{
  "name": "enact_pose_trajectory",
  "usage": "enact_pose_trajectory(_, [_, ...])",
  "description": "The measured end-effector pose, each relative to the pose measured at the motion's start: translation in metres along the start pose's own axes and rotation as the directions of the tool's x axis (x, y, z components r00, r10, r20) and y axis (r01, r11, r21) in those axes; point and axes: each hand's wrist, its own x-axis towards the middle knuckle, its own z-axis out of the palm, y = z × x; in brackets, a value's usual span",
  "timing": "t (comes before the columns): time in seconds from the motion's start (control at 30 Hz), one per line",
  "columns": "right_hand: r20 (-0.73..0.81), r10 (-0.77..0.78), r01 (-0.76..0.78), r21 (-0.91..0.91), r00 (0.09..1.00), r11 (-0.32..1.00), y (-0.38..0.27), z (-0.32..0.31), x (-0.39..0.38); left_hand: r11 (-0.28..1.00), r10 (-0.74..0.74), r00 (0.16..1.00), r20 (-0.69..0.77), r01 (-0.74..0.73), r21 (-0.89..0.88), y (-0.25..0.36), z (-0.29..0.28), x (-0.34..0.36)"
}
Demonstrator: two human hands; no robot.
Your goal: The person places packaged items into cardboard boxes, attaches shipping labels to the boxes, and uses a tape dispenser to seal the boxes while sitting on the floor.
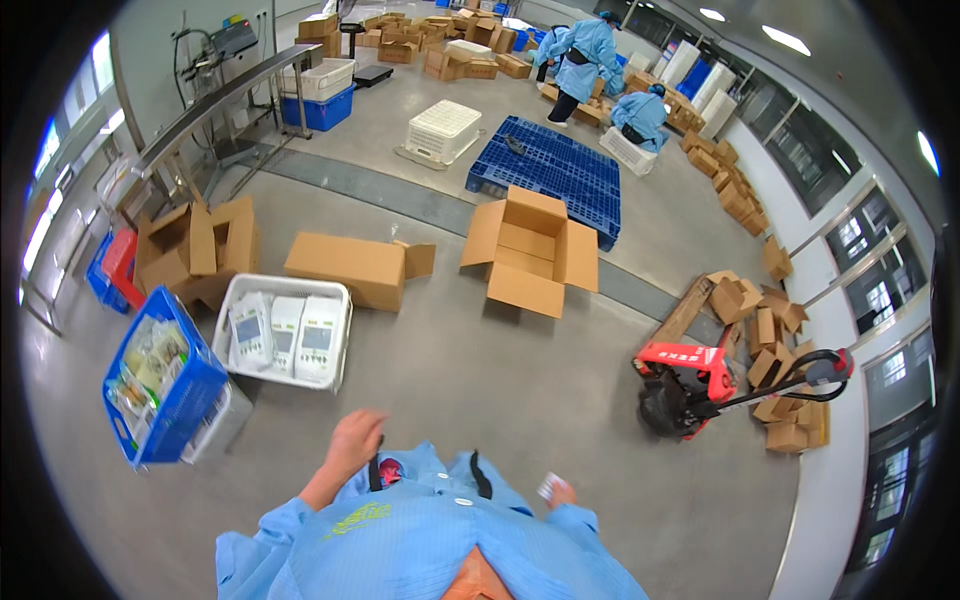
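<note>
My left hand (357, 441) is in front of my body at chest level, its fingers loosely bent and apart, holding nothing that shows. At my right side, my right hand (564, 493) is closed on a small white piece (547, 486), perhaps paper; most of those fingers are hidden. Ahead to the left, a white plastic crate (341, 370) on the floor carries several white printed packs (319, 335). Beyond my hands stands a cardboard box (527, 252) with its flaps spread. Neither hand touches the crate or the box.
A blue basket (185, 400) of mixed packets stands at left, beside a lying carton (350, 265). Farther off are a blue pallet (560, 165) and co-workers in blue coats (585, 50). At right, a red pallet jack (690, 370) stands near piled cartons (770, 350).
</note>
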Motion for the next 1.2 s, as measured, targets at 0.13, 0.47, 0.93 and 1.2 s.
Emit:
enact_pose_trajectory(0.13, [0.006,0.425,-0.404,0.321,0.905,0.857,0.013,-0.048,-0.011,0.700,0.636,0.742,-0.213,-0.671,-0.246,0.134,-0.053,0.182])
enact_pose_trajectory(0.47, [0.202,0.102,-0.095,-0.042,0.974,0.995,-0.174,0.027,0.226,-0.152,0.515,0.257,-0.818,-0.912,-0.382,0.223,-0.052,0.418])
enact_pose_trajectory(0.93, [0.418,-0.494,0.471,0.164,0.763,0.867,-0.807,0.247,0.507,-0.085,0.480,-0.054,-0.876,-0.996,0.015,0.090,-0.047,0.725])
enact_pose_trajectory(1.2, [0.707,-0.104,0.513,-0.395,0.700,0.762,-0.649,0.252,0.630,-0.020,0.350,-0.323,-0.879,-0.941,0.337,0.022,-0.057,0.836])
